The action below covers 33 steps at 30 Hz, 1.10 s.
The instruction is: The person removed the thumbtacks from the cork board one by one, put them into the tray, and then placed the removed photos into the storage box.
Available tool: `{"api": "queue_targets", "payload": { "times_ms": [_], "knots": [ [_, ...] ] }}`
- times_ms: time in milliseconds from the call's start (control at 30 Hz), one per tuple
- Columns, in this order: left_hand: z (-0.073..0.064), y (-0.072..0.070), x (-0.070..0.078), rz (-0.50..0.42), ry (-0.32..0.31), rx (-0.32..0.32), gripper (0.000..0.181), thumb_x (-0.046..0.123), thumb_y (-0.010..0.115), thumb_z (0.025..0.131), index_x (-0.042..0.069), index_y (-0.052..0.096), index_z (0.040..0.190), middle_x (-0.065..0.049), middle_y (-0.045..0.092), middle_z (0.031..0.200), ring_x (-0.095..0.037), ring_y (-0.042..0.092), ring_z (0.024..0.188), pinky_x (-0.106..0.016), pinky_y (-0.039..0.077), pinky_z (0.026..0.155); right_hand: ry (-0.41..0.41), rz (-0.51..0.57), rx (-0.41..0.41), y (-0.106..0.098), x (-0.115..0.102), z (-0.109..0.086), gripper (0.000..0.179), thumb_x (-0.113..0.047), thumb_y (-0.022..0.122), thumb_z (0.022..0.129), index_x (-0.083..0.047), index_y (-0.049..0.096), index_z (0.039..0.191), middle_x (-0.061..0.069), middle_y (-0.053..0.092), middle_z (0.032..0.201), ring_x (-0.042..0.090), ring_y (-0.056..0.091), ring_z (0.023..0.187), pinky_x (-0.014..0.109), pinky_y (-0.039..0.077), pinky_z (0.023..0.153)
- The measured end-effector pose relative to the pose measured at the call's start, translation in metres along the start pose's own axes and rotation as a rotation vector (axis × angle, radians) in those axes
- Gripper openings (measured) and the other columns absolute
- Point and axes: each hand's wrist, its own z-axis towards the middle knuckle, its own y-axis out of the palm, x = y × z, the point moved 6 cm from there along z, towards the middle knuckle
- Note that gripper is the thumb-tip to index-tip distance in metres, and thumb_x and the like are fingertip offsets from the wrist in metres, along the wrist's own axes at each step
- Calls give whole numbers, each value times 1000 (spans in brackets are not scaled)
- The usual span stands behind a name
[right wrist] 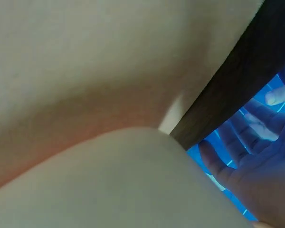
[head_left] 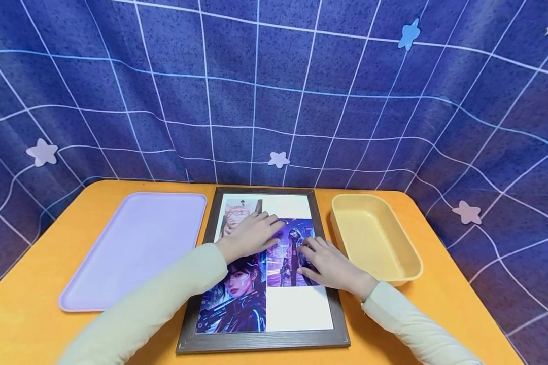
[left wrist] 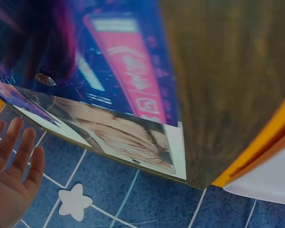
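Observation:
A dark picture frame [head_left: 265, 342] lies flat on the table with several prints on its white backing. My left hand [head_left: 255, 234] is palm down over the middle, its fingertips at the top left corner of a purple and blue print of a hooded figure [head_left: 288, 261]. On that print's right side rest the loosely bent fingers of my right hand [head_left: 331, 266]. Below my left forearm shows a neon-style print of an armed character [head_left: 237, 306]. A cat print [head_left: 236, 215] at the upper left is partly hidden by the left hand.
To the left lies a flat lilac tray [head_left: 137, 248]. A yellow basin [head_left: 408, 256] stands to the right, close beside the frame. Both sit on the orange table [head_left: 443, 304], with a blue gridded curtain [head_left: 237, 111] behind it.

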Motion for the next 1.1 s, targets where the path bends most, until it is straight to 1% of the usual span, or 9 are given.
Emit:
{"api": "queue_targets", "payload": {
  "times_ms": [100,200,333,433,533,767,933,1100],
  "knots": [
    [7,0,0,-11,-11,7,41,35,56,89,14,53,123,-3,60,113,-22,56,103,-40,46,88,14,21,-5,1,1,0,49,-45,56,86,-12,55,122,4,52,116,17,45,100,36,43,89],
    [13,1,-1,-13,-29,1,39,35,57,88,14,53,122,-3,60,111,-21,56,101,-40,47,86,25,43,-5,1,2,0,49,-45,58,85,-12,55,122,5,51,117,18,45,100,36,43,89],
    [21,2,-2,-16,-49,1,35,32,59,87,15,55,117,-2,60,108,-20,56,99,-39,47,84,30,63,5,0,2,0,49,-43,60,84,-11,56,121,5,52,116,19,45,101,36,43,88],
    [27,3,-3,-25,-61,1,32,30,61,86,15,56,114,-1,61,107,-20,56,98,-38,46,83,32,71,11,0,2,0,49,-42,62,83,-11,56,121,6,52,117,19,45,101,36,43,87],
    [33,3,-3,-40,-80,-15,31,28,61,86,15,56,114,-2,61,109,-20,56,101,-38,46,85,37,73,6,0,2,0,49,-41,63,83,-11,56,121,6,51,118,20,45,102,36,42,88],
    [44,7,-6,-73,-132,-38,29,24,60,87,17,57,115,0,61,113,-19,56,106,-39,45,88,50,84,-12,2,3,1,50,-42,61,83,-12,55,122,5,51,119,19,44,102,36,42,89],
    [50,10,-8,-96,-159,-40,25,22,61,86,18,58,111,2,62,110,-17,56,104,-37,45,86,52,100,-16,3,4,1,50,-43,61,83,-13,55,122,4,51,118,17,44,101,35,41,89],
    [54,13,-9,-114,-169,-51,25,22,62,85,19,58,110,4,62,109,-16,56,102,-36,45,85,45,95,-4,2,3,1,49,-43,62,83,-13,56,122,4,51,117,18,44,101,36,42,89]
  ]
}}
